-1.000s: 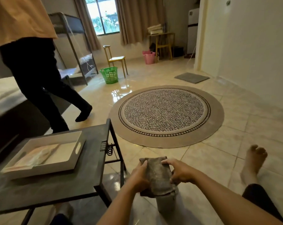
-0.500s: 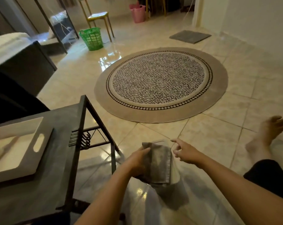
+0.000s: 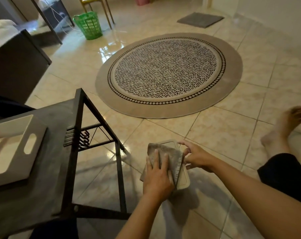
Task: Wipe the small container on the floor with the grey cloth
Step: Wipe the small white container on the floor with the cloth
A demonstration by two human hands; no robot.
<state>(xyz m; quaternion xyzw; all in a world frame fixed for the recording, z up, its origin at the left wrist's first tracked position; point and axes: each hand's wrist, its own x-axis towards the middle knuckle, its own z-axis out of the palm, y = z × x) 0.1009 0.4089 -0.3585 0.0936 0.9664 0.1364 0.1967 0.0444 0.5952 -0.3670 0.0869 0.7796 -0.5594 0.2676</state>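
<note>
Sitting on the glossy beige tiled floor (image 3: 215,135), beyond a dark metal-framed table (image 3: 60,152) carrying a white handled tray (image 3: 16,149). Pressing the folded grey cloth (image 3: 165,152) flat onto the small pale rectangular container (image 3: 183,180) under the left hand (image 3: 157,176), fingers (image 3: 156,159) spread wide, gripping nothing. Pinching the container's right rim with the right hand (image 3: 196,156), fingers closed on it. Likely mid-wipe: keeping the rim pinned firmly, sweeping the cloth toward the uncovered near corner with steady pressure. Hiding most of the container's top under cloth and palm; not making out whether lidded or open.
</note>
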